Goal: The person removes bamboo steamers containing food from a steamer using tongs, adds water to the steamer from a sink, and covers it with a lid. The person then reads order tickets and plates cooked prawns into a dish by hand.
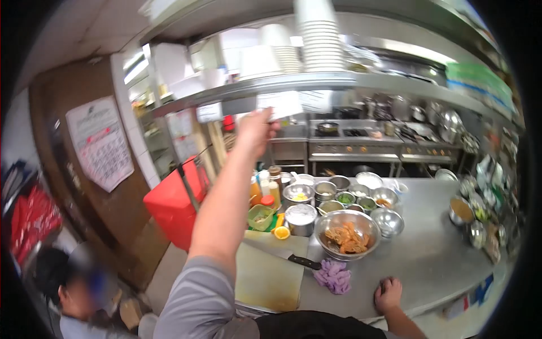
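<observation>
My left hand [259,131] is raised at the end of a stretched arm, its fingers pinched at the lower edge of a white paper slip [280,104] below the shelf rail. Another paper slip [316,101] hangs beside it. My right hand [388,294] lies on the steel counter [435,226] near the front edge, fingers loosely spread and holding nothing. Between the arms stand a steel bowl of orange-coated pieces [348,235], a crumpled purple cloth [333,277] and a black-handled knife [304,261] lying partly over the cutting board [268,277].
Several small bowls [344,198] and sauce bottles [275,189] crowd the counter's back. Overhead runs a steel shelf [265,85] with stacked white containers [319,39]. Beyond are stoves [355,147]. A person in a dark cap [52,270] is at lower left, near a red bin [172,206].
</observation>
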Available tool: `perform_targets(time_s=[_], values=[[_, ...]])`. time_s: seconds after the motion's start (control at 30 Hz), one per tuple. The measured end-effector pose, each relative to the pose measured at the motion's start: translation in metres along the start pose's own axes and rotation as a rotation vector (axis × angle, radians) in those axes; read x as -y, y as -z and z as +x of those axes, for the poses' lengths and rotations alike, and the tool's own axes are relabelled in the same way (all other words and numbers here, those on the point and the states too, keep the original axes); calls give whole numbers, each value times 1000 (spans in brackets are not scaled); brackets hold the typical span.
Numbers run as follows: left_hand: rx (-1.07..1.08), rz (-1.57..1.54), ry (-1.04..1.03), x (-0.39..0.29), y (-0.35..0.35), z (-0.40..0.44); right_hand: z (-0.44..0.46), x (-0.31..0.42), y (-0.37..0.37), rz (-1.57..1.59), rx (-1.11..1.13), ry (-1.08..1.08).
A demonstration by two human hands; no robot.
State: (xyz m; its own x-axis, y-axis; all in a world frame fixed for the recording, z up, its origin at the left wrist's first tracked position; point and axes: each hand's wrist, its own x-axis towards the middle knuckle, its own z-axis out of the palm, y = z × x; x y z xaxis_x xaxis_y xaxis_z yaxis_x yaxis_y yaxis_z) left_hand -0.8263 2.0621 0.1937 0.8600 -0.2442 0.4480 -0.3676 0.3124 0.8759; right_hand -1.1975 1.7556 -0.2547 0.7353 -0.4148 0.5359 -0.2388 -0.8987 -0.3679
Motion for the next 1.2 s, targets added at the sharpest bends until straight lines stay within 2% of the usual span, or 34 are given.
perform_targets(time_s=[0.07,0.23,0.3,0.47,0.63,0.73,0.93,1.0,1.07,1.13,1.2], values=[[4,-66,13,2,-5,-15,-4,-2,-3,22,8,0],[140,100,30,-1,-34,-33,-2,13,5,-38,-14,40],[178,162,39,-2,-46,-28,-1,20,8,-43,-13,45],[161,62,39,-5,-73,4,-2,16,4,-44,-22,49],[169,95,30,-11,-73,-5,-2,20,5,-36,-4,40],[178,121,107,4,-60,-16,-2,21,6,-29,-11,38],[386,162,238,63,-30,-81,-1,21,4,-33,10,12],[456,70,236,93,-17,-111,0,24,8,-32,48,-10],[573,272,246,93,-2,-147,1,25,10,-27,77,-21],[625,152,227,126,10,-181,2,17,8,-34,114,-11],[639,169,344,103,16,-228,3,11,8,-18,130,-7]])
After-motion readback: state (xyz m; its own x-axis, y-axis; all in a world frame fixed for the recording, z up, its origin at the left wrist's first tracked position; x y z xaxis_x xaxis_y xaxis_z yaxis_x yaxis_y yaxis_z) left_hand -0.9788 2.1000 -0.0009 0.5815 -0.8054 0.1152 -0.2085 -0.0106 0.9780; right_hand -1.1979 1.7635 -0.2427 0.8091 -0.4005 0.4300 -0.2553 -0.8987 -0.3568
